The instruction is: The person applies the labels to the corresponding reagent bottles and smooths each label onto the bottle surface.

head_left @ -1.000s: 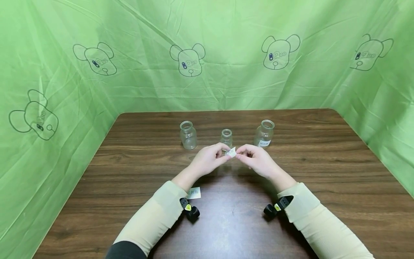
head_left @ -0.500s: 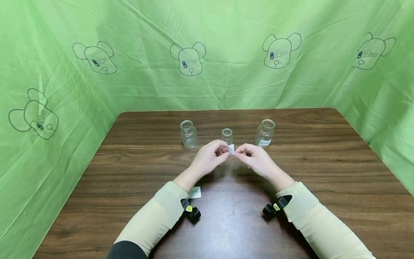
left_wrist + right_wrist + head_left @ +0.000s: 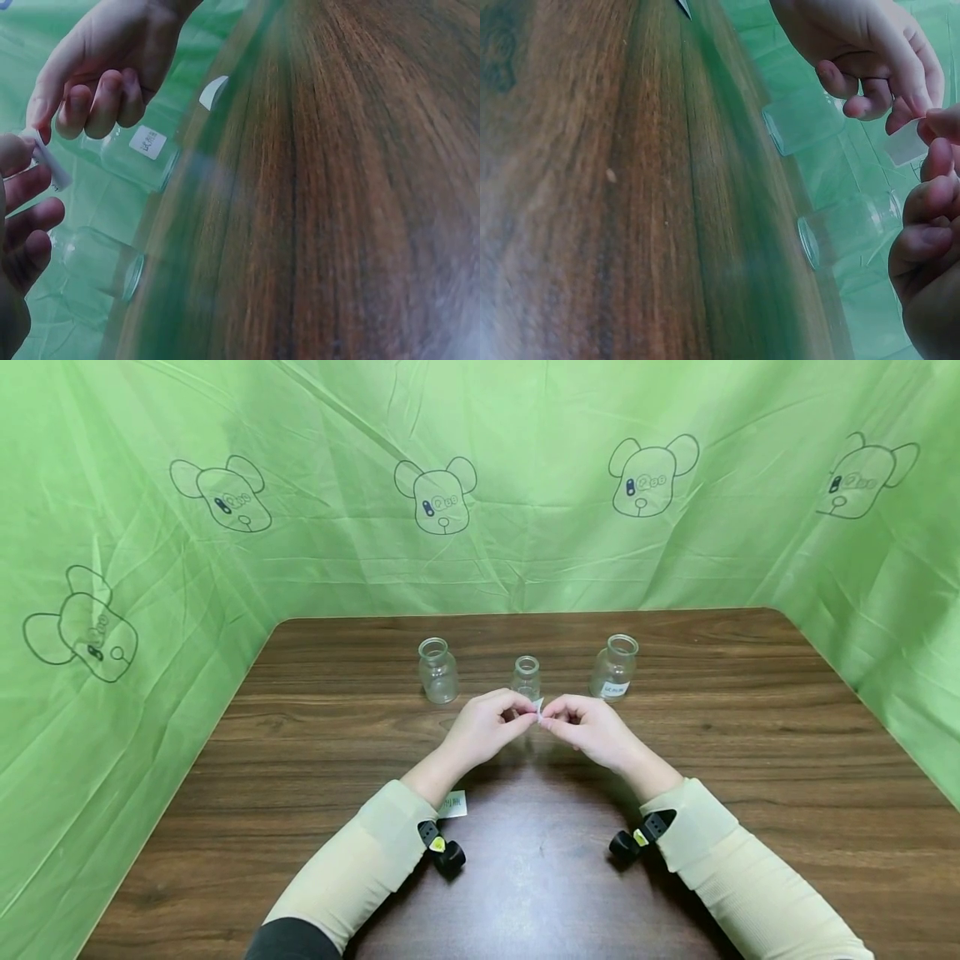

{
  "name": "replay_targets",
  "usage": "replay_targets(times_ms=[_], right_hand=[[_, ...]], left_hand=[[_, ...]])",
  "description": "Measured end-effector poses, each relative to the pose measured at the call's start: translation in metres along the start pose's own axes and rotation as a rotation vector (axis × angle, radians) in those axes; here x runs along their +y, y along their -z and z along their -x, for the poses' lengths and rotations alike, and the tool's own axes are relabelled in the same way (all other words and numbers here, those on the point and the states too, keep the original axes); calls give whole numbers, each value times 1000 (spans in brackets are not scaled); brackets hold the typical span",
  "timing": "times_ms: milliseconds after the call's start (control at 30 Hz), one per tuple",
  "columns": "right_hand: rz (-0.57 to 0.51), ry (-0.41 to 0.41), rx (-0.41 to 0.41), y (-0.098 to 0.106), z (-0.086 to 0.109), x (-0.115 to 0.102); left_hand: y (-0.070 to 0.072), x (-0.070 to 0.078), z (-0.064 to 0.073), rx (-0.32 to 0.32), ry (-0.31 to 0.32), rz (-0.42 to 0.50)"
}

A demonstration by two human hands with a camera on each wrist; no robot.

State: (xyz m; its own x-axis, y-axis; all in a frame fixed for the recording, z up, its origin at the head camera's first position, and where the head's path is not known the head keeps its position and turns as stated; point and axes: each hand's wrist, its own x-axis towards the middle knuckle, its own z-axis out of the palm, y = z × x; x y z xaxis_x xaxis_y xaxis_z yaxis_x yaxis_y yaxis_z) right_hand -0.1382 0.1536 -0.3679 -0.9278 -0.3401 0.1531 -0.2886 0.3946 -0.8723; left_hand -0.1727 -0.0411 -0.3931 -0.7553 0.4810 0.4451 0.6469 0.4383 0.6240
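Note:
Above the middle of the table, my left hand (image 3: 489,724) and right hand (image 3: 594,731) meet, both pinching a small white sticker label (image 3: 538,703) between thumb and forefinger. Seen from the head it stands nearly edge-on. The right wrist view shows the label's (image 3: 906,144) pale face between the fingertips. Just beyond the hands stands a small clear glass jar (image 3: 527,672), its lower part hidden by them. A larger lidless glass jar (image 3: 438,672) is on the left. Another one (image 3: 613,668), on the right, bears a white label with dark writing.
A second white label (image 3: 453,805) with writing lies on the wooden table (image 3: 315,760), partly covered by my left forearm. Green cloth (image 3: 525,568) with printed bear heads hangs behind and at both sides.
The label has turned from showing its written face to nearly edge-on. My fingertips have drawn slightly closer together around it. The jars stay where they were.

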Motion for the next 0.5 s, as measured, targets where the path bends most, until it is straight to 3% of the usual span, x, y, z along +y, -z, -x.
replay_targets(times_ms=[200, 500], right_hand=[[6, 13, -3, -2, -6, 24], [-5, 49, -7, -2, -6, 31]], left_hand=[[0, 0, 1, -4, -1, 19], [-1, 1, 4, -27, -1, 65]])
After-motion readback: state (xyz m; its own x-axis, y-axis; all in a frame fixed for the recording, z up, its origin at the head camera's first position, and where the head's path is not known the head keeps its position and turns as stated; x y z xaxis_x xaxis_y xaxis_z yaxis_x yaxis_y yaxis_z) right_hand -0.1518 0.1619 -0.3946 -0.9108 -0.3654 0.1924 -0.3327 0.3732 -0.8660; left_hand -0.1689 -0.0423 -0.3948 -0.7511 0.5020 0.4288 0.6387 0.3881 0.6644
